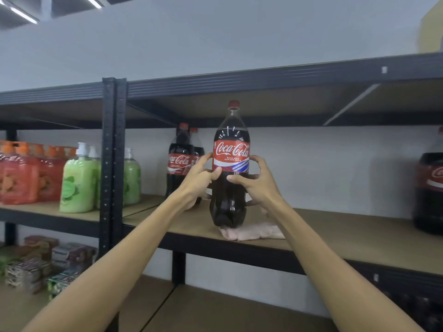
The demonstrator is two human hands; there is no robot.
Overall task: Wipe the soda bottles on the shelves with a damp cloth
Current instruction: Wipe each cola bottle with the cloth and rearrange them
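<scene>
A large cola bottle [230, 149] with a red cap and red label stands upright at the front of the middle shelf [347, 236]. My left hand [200, 178] grips its left side and my right hand [255, 183] grips its right side, thumbs meeting below the label. The bottle's base is at or on the back edge of a pale pink cloth [254, 232] lying flat on the shelf. Two more cola bottles [179, 159] stand behind to the left, and another cola bottle [429, 188] stands at the far right edge.
Green soap pump bottles [78, 183] and orange-capped red drink packs [24, 173] fill the left bay, past a black upright post [112, 164]. Snack packs [43, 262] sit on the lower shelf at left. The shelf above hangs close over the bottle cap.
</scene>
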